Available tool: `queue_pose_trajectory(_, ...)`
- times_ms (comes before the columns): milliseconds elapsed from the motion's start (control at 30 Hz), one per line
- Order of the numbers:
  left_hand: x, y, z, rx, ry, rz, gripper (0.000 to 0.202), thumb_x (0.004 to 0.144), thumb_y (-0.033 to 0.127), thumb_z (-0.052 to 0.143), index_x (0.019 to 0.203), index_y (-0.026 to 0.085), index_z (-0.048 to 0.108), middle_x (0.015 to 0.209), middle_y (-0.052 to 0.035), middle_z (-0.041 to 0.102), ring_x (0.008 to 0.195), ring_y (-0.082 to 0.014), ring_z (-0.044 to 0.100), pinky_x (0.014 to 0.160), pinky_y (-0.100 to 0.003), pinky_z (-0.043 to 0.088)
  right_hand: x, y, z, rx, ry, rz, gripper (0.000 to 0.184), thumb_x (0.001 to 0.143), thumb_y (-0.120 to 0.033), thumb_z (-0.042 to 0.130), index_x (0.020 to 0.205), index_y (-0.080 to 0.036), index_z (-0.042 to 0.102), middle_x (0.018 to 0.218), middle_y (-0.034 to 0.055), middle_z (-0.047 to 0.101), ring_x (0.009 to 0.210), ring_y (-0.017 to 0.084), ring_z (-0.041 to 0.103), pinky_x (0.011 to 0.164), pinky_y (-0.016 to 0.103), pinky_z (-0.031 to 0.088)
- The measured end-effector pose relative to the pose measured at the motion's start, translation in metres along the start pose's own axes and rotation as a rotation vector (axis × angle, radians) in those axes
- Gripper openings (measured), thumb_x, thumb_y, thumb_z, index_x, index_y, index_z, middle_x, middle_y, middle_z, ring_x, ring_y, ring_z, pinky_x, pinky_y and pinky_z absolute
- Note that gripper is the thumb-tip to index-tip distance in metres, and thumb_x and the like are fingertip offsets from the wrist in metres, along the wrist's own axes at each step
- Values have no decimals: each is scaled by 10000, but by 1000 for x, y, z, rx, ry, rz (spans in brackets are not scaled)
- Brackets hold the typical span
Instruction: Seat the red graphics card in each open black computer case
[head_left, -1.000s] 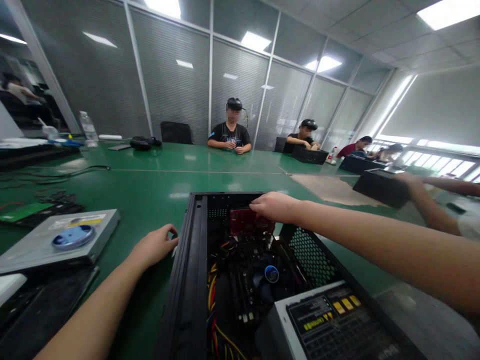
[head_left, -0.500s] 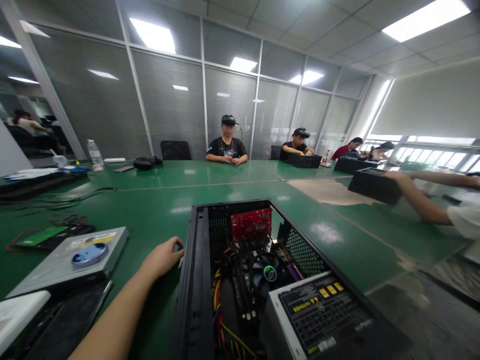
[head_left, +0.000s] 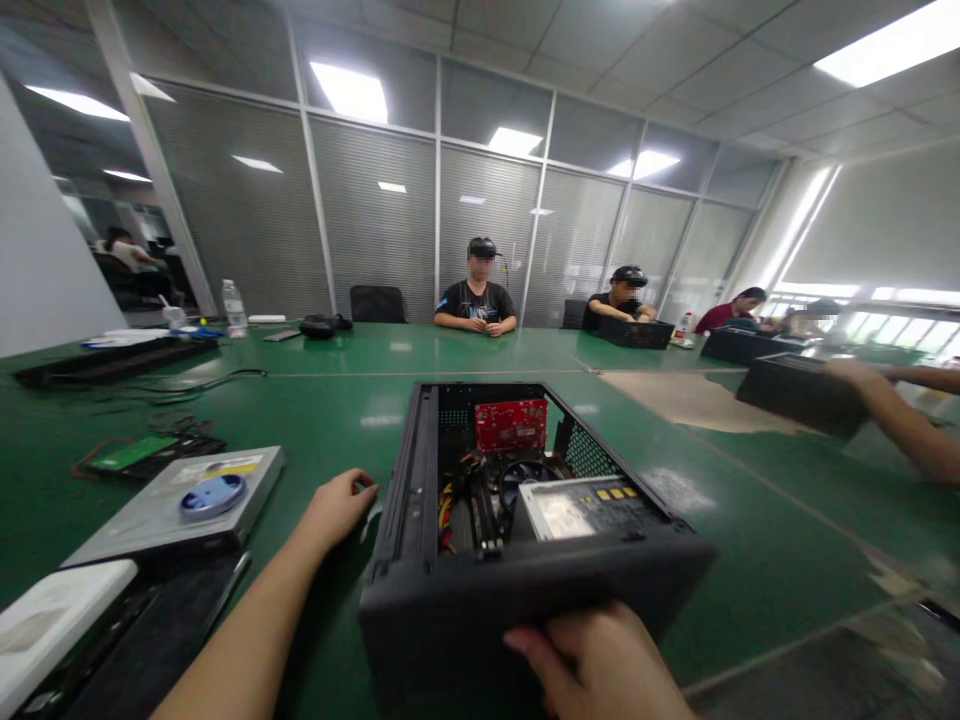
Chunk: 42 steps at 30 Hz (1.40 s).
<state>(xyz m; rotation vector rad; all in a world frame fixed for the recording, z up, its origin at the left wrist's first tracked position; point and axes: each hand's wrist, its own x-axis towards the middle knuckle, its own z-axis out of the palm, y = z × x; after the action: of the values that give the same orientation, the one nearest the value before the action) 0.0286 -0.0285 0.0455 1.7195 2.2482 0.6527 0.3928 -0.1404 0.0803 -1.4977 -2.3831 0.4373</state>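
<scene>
An open black computer case (head_left: pixel 427 480) lies on the green table in front of me. Inside it are a red circuit card (head_left: pixel 511 426), a dark cooling fan (head_left: pixel 521 483), a power supply (head_left: pixel 555 508) with a label, and yellow and red cables (head_left: pixel 447 510). My right hand (head_left: pixel 600 660) is at the case's near panel, thumb against it and the other fingers curled partly out of sight. Left of the case, my left hand (head_left: pixel 345 508) rests by the table with its fingers curled. A small whitish thing (head_left: pixel 370 522) shows under those fingers, too unclear to name.
On my left lie a silver disc drive (head_left: pixel 142 505) with a blue roll (head_left: pixel 213 496) on top, a white box (head_left: pixel 67 610) and a green circuit board (head_left: pixel 135 453). A brown sheet (head_left: pixel 675 400) lies right. Several people sit around the table; a co-worker's hand (head_left: pixel 855 372) touches another case.
My right hand has come into view at the near panel. The case's near end now shows, and the case sits farther from me. My left hand stays beside it; the view has shifted left.
</scene>
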Motion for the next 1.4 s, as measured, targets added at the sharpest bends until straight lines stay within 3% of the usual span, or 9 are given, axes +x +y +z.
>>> queue_pose_trajectory(133,4,-7,6,-105,40,-118,276,836,389,448,940,204,625,757,-31,696,679,-180,654,621,-249,426,157,2,0,-12,63,51,651,939,-650,343,707,-190,741,712,113,728,749,258,706,725,349,508)
queue_pose_trajectory(200,5,-10,8,-90,41,-104,252,835,383,461,938,212,614,720,-19,686,665,-175,649,621,-248,416,236,0,5,-5,100,55,563,980,-547,361,976,-133,741,992,177,728,981,290,677,864,396,482)
queue_pose_trajectory(267,7,-11,8,-38,45,-68,240,832,384,477,940,213,606,721,-24,687,708,-185,655,633,-252,410,297,-6,19,6,105,29,574,937,-532,496,1335,-125,564,1364,222,548,1246,327,531,985,452,421)
queue_pose_trajectory(433,12,-5,9,131,34,-92,268,862,397,427,977,221,594,844,-95,717,791,-252,680,640,-298,417,357,-24,75,127,64,-231,802,918,-583,502,1562,-245,165,1615,165,127,1472,322,176,1126,565,231)
queue_pose_trajectory(567,11,3,15,270,40,-112,323,872,429,388,1020,214,578,895,-141,717,807,-324,690,638,-357,437,362,-20,93,231,77,-371,788,920,-603,472,1563,-282,149,1624,135,95,1484,314,128,1136,594,195)
queue_pose_trajectory(767,9,6,13,267,4,-117,351,869,451,388,1042,207,571,924,-147,718,835,-320,691,673,-371,469,350,-3,72,213,118,-374,736,936,-590,441,1520,-165,298,1575,185,259,1461,303,230,1144,563,239)
queue_pose_trajectory(900,9,7,9,255,-17,-120,373,857,468,394,1059,208,572,955,-150,715,850,-332,686,678,-389,477,303,17,45,142,116,-470,654,954,-550,440,1483,-176,358,1517,174,385,1414,286,343,1134,550,282)
queue_pose_trajectory(1167,5,10,8,260,-64,-97,451,851,535,382,1099,208,570,987,-165,702,874,-344,677,687,-406,468,179,87,-8,-140,207,-696,536,957,-411,506,1450,-229,398,1541,157,347,1428,273,314,1147,580,230)
queue_pose_trajectory(1400,-6,28,4,166,-53,23,523,886,578,342,1194,199,529,888,-82,688,794,-256,668,684,-346,465,141,127,-33,132,448,-690,504,944,-328,518,1429,-253,400,1490,136,420,1352,261,416,1087,499,369)
